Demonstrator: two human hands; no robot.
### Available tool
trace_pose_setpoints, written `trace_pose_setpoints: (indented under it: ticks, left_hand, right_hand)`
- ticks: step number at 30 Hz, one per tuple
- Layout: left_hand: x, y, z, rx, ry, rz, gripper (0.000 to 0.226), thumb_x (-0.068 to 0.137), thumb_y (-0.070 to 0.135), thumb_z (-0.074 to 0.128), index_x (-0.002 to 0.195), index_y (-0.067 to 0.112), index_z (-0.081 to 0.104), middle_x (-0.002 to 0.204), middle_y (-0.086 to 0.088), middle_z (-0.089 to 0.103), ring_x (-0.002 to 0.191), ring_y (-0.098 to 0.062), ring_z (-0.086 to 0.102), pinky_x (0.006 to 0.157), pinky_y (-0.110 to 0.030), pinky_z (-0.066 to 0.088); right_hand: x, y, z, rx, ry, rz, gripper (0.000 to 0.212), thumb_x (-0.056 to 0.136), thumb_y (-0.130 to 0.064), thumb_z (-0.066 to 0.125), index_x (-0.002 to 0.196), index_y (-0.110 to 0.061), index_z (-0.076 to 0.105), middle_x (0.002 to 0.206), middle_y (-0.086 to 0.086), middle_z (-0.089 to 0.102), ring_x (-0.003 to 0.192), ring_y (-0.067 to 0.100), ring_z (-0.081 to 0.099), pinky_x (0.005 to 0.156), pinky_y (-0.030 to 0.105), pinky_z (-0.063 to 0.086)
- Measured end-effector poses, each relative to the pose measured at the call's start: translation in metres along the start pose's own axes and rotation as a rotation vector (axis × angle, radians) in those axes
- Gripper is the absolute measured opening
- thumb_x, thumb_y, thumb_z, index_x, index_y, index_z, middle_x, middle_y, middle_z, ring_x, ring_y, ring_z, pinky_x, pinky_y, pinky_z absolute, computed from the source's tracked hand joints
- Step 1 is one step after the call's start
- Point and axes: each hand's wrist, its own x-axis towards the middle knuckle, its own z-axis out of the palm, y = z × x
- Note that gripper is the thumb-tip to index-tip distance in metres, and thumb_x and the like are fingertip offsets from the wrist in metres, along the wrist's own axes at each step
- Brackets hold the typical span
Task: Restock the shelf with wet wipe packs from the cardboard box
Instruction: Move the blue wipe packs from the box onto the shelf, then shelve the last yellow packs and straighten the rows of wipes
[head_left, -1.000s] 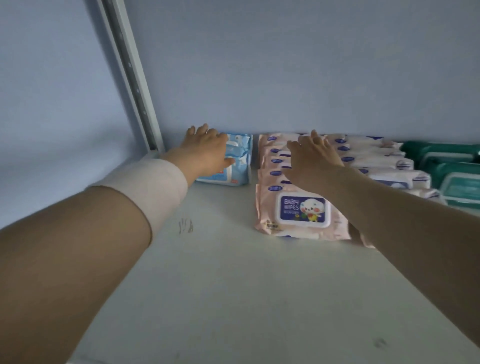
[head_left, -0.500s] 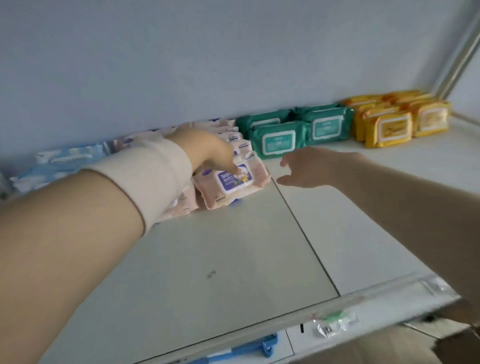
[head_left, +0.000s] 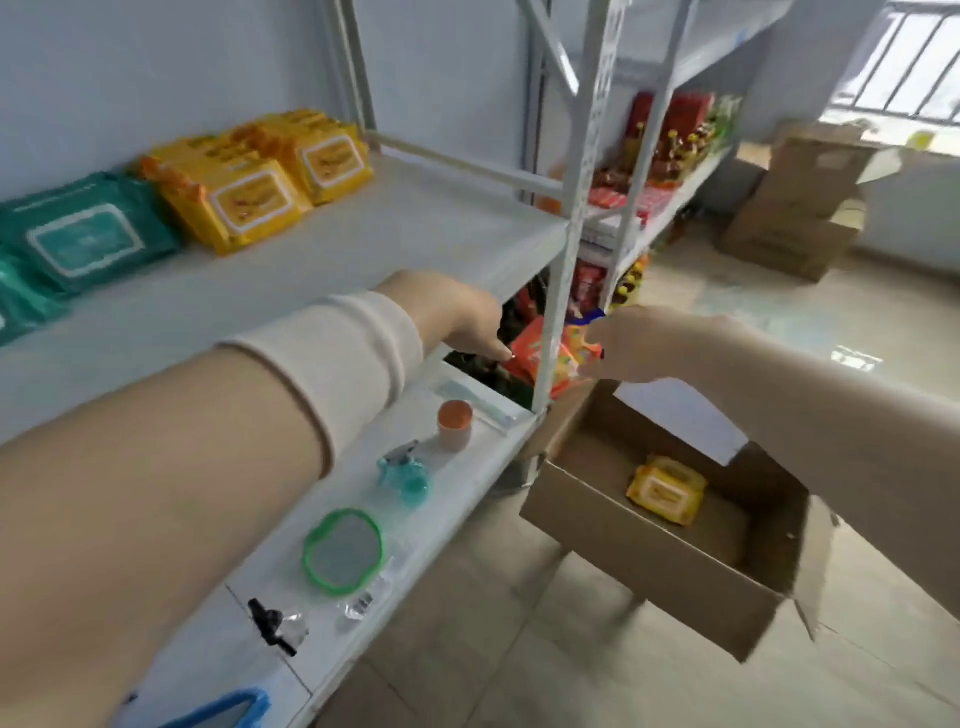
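An open cardboard box (head_left: 639, 551) stands on the floor at the right, with one yellow wet wipe pack (head_left: 666, 487) lying inside. On the white shelf (head_left: 363, 244) sit yellow packs (head_left: 249, 192) and green packs (head_left: 83, 236) against the wall. My left hand (head_left: 457, 317) hangs past the shelf's front edge, fingers loosely curled and holding nothing. My right hand (head_left: 644, 343) is in the air above the box, fingers relaxed and empty.
A lower shelf (head_left: 467, 467) carries an orange cup (head_left: 455, 425), a teal item (head_left: 408, 475), a green-rimmed round lid (head_left: 344, 552) and small packets. A white upright post (head_left: 558, 260) stands beside the box. Snack goods fill the far shelves; more cardboard boxes (head_left: 800, 208) stand by the wall.
The view has swung right and down, from the pink and green packs to the shelf's end and the box. Both hands have pulled off the shelf and moved toward the box.
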Motion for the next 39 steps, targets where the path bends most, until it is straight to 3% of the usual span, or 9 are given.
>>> trace_pose_setpoints:
  ticks: [5,11,19,23,27,31,34,39]
  left_hand:
    - [0.083,0.131,0.008,0.045,-0.104,0.189,0.056,0.094,0.050,0.041,0.132,0.010,0.045,0.133,-0.009,0.052,0.119,-0.028,0.050,0.098,-0.036,0.040]
    - [0.176,0.229,0.031,0.063,-0.274,0.289,0.058,0.094,0.051,0.039,0.138,0.012,0.040,0.138,-0.008,0.047,0.125,-0.027,0.046,0.101,-0.038,0.040]
    - [0.329,0.297,0.067,-0.069,-0.389,0.385,0.056,0.096,0.045,0.039,0.138,0.009,0.041,0.139,-0.009,0.048,0.126,-0.026,0.046,0.104,-0.037,0.039]
    - [0.400,0.325,0.120,-0.143,-0.556,0.373,0.056,0.096,0.047,0.039,0.138,0.011,0.040,0.143,-0.007,0.044,0.130,-0.024,0.042,0.107,-0.036,0.034]
    - [0.475,0.357,0.171,-0.329,-0.600,0.301,0.056,0.095,0.049,0.039,0.139,0.014,0.040,0.144,-0.006,0.043,0.131,-0.023,0.041,0.106,-0.033,0.032]
    - [0.562,0.395,0.245,-0.680,-0.528,0.120,0.055,0.094,0.047,0.044,0.139,0.015,0.040,0.142,-0.007,0.044,0.129,-0.026,0.044,0.104,-0.032,0.033]
    - [0.622,0.422,0.300,-0.891,-0.448,0.040,0.053,0.094,0.041,0.047,0.140,0.015,0.040,0.144,-0.006,0.043,0.130,-0.025,0.043,0.104,-0.030,0.032]
    - [0.676,0.452,0.358,-1.064,-0.412,0.044,0.053,0.094,0.037,0.049,0.139,0.010,0.040,0.131,-0.003,0.053,0.115,-0.019,0.054,0.086,-0.020,0.043]
  right_hand:
    - [-0.019,0.134,0.077,0.077,-0.150,0.181,0.052,0.095,-0.047,0.039,0.133,-0.014,0.047,0.132,0.006,0.053,0.121,0.025,0.049,0.097,0.035,0.043]
    - [-0.020,0.233,0.173,0.223,-0.269,0.364,0.048,0.093,-0.045,0.044,0.128,-0.014,0.052,0.126,0.009,0.056,0.114,0.028,0.053,0.095,0.038,0.046]
    - [0.040,0.299,0.295,0.366,-0.377,0.534,0.049,0.095,-0.044,0.041,0.134,-0.014,0.043,0.134,0.008,0.048,0.124,0.028,0.044,0.098,0.040,0.042]
    - [0.078,0.304,0.366,0.548,-0.487,0.580,0.050,0.095,-0.045,0.040,0.134,-0.015,0.040,0.135,0.009,0.047,0.123,0.028,0.044,0.095,0.039,0.041]
    - [0.123,0.321,0.441,0.773,-0.490,0.665,0.058,0.092,-0.049,0.044,0.138,-0.015,0.035,0.137,0.008,0.046,0.125,0.025,0.045,0.096,0.036,0.042]
    - [0.183,0.348,0.537,1.076,-0.402,0.854,0.072,0.086,-0.052,0.055,0.139,-0.009,0.035,0.137,0.011,0.048,0.126,0.027,0.046,0.099,0.033,0.041]
    - [0.229,0.366,0.609,1.344,-0.227,0.960,0.063,0.083,-0.043,0.063,0.133,-0.010,0.044,0.129,0.007,0.056,0.119,0.025,0.053,0.090,0.028,0.042]
    - [0.268,0.360,0.686,1.557,0.081,1.040,0.057,0.073,-0.029,0.076,0.122,-0.009,0.053,0.105,-0.002,0.062,0.097,0.015,0.060,0.084,0.027,0.047]
